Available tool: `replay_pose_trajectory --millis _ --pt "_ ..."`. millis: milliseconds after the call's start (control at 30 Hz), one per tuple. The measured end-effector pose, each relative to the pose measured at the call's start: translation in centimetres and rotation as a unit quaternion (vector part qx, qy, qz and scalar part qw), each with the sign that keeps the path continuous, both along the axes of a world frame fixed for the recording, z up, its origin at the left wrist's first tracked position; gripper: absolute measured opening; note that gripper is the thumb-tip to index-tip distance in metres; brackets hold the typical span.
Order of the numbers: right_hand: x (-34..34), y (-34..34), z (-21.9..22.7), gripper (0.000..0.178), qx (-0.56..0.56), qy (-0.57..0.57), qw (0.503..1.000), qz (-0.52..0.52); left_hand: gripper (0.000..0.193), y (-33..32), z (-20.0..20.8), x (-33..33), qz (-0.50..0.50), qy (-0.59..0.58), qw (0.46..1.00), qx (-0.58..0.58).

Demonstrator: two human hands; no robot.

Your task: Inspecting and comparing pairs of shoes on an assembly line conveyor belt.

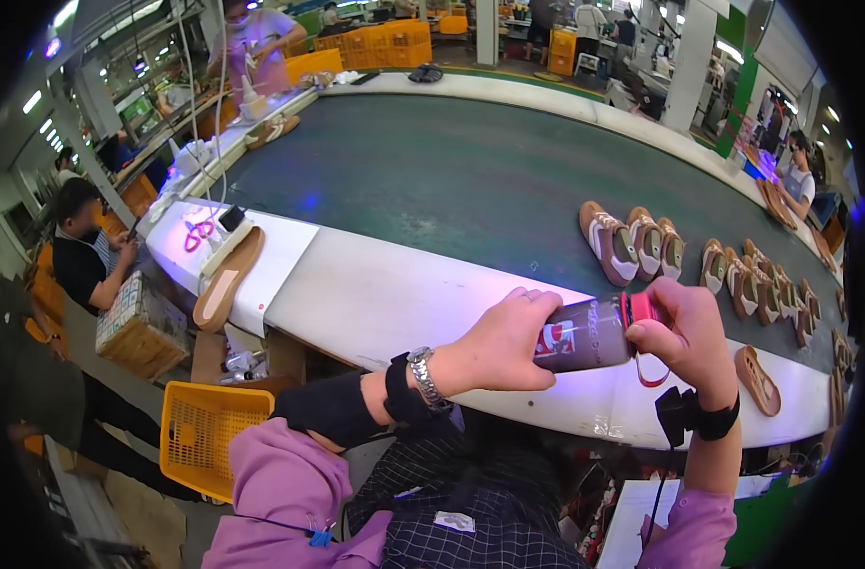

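Observation:
A dark translucent water bottle (598, 334) with a red cap (638, 308) lies sideways in the air above the white table edge. My left hand (508, 346) is wrapped round its base end, and the palm hides part of it. The fingers of my right hand (684, 332) are closed round the red cap. A red strap loop (653, 375) hangs under the cap. A tan shoe sole (757, 381) lies on the white ledge beyond my right wrist.
A green conveyor belt (404, 180) carries rows of brown-and-white sneakers (608, 242) at the right. Another sole (229, 280) and red-handled scissors (198, 234) lie at the left. A yellow basket (210, 431) stands by my left arm. Other people sit and stand around.

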State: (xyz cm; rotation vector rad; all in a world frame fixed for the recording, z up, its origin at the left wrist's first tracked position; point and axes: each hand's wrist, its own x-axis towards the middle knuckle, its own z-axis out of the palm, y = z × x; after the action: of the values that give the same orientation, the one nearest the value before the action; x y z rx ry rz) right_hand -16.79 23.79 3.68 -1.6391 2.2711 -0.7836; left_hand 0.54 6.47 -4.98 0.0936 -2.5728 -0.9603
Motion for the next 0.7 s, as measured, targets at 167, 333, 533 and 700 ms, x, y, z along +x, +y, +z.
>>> replay_pose_trajectory --millis 167,333,533,700 --pt "1.1 0.5 -0.8 0.064 -0.089 -0.124 0.984 0.095 0.059 0.0 0.6 0.4 0.043 0.044 0.980 -0.190" --pt "1.2 0.9 -4.1 0.051 -0.042 -0.138 0.984 0.105 0.046 -0.3 0.8 0.8 0.052 0.111 0.920 -0.372" --pt "2.6 1.2 -9.9 0.051 -0.038 -0.269 0.958 0.095 0.034 0.3 -0.1 1.5 0.000 0.134 0.829 -0.543" --pt "4.3 1.7 -11.2 0.050 -0.018 -0.328 0.943 0.061 0.030 0.4 -0.9 1.9 -0.028 0.128 0.825 -0.549"
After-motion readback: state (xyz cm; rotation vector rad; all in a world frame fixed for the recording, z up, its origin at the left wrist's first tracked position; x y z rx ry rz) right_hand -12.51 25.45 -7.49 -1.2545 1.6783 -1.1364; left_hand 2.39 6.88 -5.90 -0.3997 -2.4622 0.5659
